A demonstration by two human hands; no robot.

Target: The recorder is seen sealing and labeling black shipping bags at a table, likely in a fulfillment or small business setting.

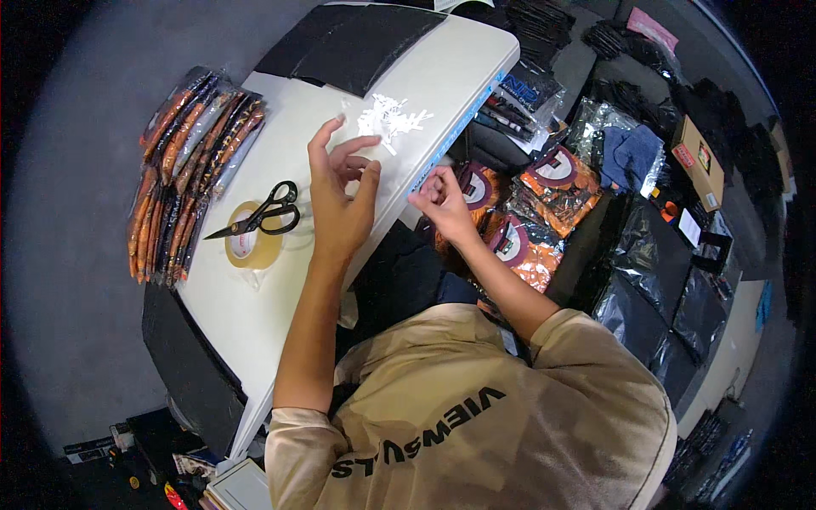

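Note:
My left hand (344, 191) is raised over the white table (293, 127), its fingers curved and apart with nothing visible between them. Just beyond its fingertips lies a loose pile of small white strips (391, 119). Close to the table's right edge, my right hand (442, 204) has its fingers drawn together in a pinch. Whatever it may hold is too small or hidden to make out. Left of my left hand, black-handled scissors (263, 214) rest across a roll of yellowish clear tape (246, 246).
A row of orange and black packets in clear bags (191, 174) lies along the table's left side. Flat black sheets (348, 47) cover its far end. To the right are orange bagged packets (552, 191), a blue cloth (631, 157), a cardboard box (699, 161) and black bags (646, 289).

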